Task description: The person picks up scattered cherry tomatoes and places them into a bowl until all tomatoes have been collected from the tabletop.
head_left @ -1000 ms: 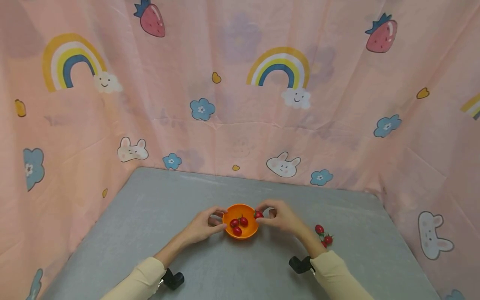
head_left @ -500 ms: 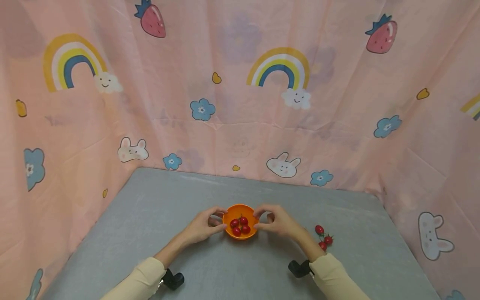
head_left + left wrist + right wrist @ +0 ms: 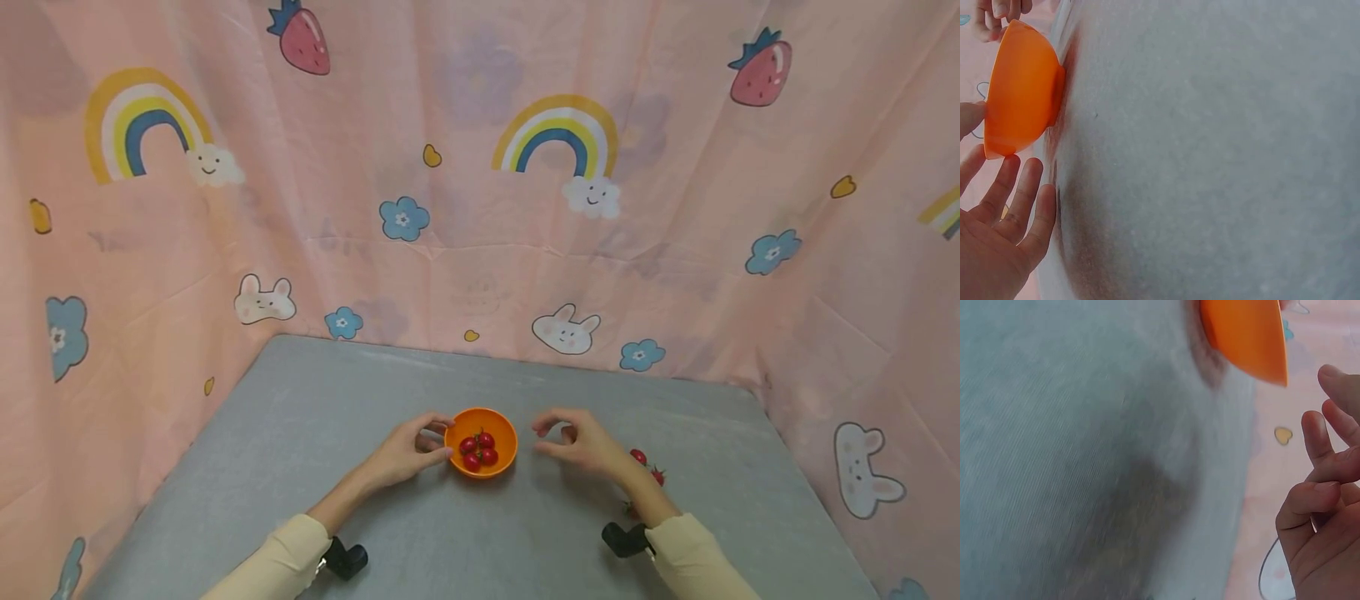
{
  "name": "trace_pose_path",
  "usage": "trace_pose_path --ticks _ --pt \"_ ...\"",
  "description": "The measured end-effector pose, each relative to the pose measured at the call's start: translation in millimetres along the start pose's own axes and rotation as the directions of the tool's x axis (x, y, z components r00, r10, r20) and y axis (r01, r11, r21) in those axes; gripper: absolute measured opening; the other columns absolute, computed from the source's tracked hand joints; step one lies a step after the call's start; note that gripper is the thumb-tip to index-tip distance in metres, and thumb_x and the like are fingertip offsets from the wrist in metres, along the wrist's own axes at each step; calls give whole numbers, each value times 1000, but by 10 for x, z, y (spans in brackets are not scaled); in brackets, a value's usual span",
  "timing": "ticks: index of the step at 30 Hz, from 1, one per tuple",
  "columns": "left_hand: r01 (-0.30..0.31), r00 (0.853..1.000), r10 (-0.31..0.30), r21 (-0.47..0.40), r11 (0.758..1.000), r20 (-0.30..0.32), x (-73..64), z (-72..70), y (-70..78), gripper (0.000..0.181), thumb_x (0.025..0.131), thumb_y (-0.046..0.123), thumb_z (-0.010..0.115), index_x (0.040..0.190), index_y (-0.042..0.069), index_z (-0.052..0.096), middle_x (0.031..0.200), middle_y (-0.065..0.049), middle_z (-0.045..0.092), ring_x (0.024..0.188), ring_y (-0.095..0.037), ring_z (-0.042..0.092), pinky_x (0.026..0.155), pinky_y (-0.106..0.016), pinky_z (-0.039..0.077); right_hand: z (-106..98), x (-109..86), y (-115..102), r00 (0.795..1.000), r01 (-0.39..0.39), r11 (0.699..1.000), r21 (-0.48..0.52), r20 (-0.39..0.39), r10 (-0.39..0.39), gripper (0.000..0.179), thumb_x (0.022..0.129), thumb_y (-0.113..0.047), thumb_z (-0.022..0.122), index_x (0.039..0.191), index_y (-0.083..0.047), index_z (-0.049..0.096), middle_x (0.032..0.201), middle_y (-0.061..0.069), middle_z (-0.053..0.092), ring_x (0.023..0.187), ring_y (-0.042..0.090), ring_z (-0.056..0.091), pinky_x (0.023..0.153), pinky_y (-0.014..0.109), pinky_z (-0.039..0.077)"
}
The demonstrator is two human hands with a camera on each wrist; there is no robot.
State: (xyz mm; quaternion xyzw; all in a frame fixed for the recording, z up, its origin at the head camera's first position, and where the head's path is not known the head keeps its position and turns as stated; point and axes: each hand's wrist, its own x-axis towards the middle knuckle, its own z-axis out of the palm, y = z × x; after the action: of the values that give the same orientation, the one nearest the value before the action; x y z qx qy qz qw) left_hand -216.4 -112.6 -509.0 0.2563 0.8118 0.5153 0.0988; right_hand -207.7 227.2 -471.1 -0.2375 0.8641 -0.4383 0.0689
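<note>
An orange bowl [image 3: 454, 450] stands on the grey table, with several red cherry tomatoes [image 3: 488, 457] inside it. My left hand [image 3: 408, 450] holds the bowl's left side, thumb and fingertips at the rim; the left wrist view shows the fingers [image 3: 1025, 194] spread under and beside the orange wall. To the right of the bowl, apart from its rim, my right hand [image 3: 577, 442] has its fingers loosely bent with nothing between them. In the right wrist view a gap shows between that hand's fingers [image 3: 1316, 434] and the bowl [image 3: 1250, 340].
More cherry tomatoes [image 3: 638, 456] with green stems lie on the table to the right, partly hidden by my right forearm. A pink curtain [image 3: 480, 275] printed with rainbows, rabbits and flowers hangs behind the table [image 3: 360, 383] and along its sides.
A cherry tomato my right hand held at the bowl's right rim now lies in the bowl with the others. That hand has drawn away to the right; my left hand has stayed put.
</note>
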Motion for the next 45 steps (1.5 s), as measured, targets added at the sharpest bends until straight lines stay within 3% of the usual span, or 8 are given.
trace_pose_path --ticks 9,18,24,31,37,45 --pt "15 1000 -15 -5 1000 6 2 0 15 40 97 18 73 133 8 59 125 -13 63 96 -19 69 79 -31 57 -179 -163 138 998 -56 998 1 -31 56 24 93 -13 77 114 -3 69 103 7 68 49 13 40 45 24 37" --pt "-3 1000 3 -6 1000 3 4 4 24 40 96 16 74 132 6 59 125 -15 63 95 -22 70 83 -36 57 -394 -443 268 994 -23 999 49 -102 28 25 94 -12 76 115 -1 68 105 12 67 49 12 40 43 26 36" --pt "22 1000 -22 7 1000 5 5 -1 18 41 96 18 74 133 8 59 125 -12 63 96 -19 70 85 -35 56 -507 -591 348 990 -2 1000 22 -138 5 23 92 -8 76 113 -1 68 102 9 68 47 9 36 40 27 35" --pt "17 1000 -17 2 1000 -1 -2 0 16 39 97 17 73 132 8 59 125 -13 63 95 -20 70 86 -36 57 -615 -707 396 985 -109 994 10 -133 110 25 94 -14 76 112 1 68 101 9 66 48 10 38 43 28 38" --pt "20 1000 -20 -3 1000 3 -4 -2 18 39 97 17 73 132 8 59 125 -12 63 96 -19 70 86 -36 56 -699 -839 489 978 -121 993 -5 -172 118 24 94 -7 74 115 3 67 103 14 66 49 11 41 45 28 40" --pt "21 1000 -21 -2 1000 3 -7 -4 12 40 97 18 73 133 9 59 125 -11 63 95 -18 69 86 -36 56 -836 -1010 600 962 -183 982 -44 -215 169 27 94 -14 76 114 1 69 104 11 68 55 12 45 49 29 40"
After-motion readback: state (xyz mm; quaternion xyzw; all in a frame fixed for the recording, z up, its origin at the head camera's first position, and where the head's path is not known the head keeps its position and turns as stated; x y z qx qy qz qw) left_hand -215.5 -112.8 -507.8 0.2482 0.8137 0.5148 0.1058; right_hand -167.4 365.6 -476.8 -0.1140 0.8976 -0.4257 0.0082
